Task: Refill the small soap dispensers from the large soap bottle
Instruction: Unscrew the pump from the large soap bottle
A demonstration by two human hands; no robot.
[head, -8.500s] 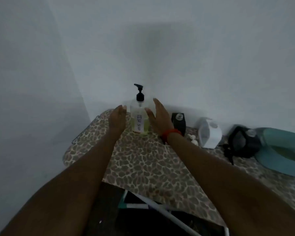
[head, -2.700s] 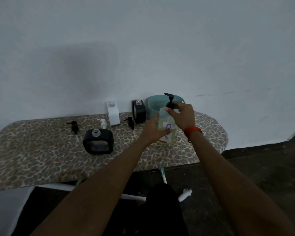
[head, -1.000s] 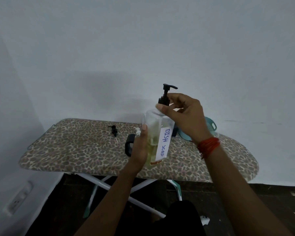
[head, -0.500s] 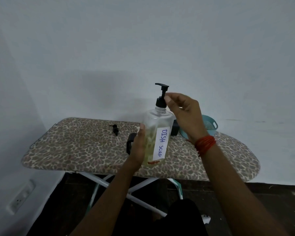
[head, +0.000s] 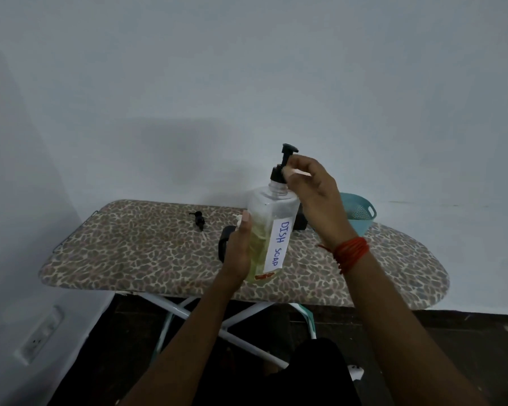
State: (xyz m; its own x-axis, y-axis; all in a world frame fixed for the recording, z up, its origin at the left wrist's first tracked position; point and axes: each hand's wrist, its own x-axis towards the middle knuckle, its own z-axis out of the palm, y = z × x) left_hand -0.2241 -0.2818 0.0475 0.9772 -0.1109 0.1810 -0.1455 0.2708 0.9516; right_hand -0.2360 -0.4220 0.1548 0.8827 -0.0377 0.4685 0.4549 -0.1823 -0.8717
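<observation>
Over the ironing board's (head: 147, 253) front edge the upright soap bottle (head: 272, 230) sits gripped in the left hand (head: 241, 253), right fingers (head: 298, 171) pinching its pump collar (head: 277, 174) directly above.

Teal colander (head: 359, 213); leopard-print ironing board (head: 147, 253)

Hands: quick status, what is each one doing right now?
Left hand: closed around the body of the dish soap bottle.
Right hand: fingers pinched at the bottle's black pump.

Loose pump (head: 199, 219) on ironing board (head: 135, 253) — left; basket (head: 359, 213) right.
</observation>
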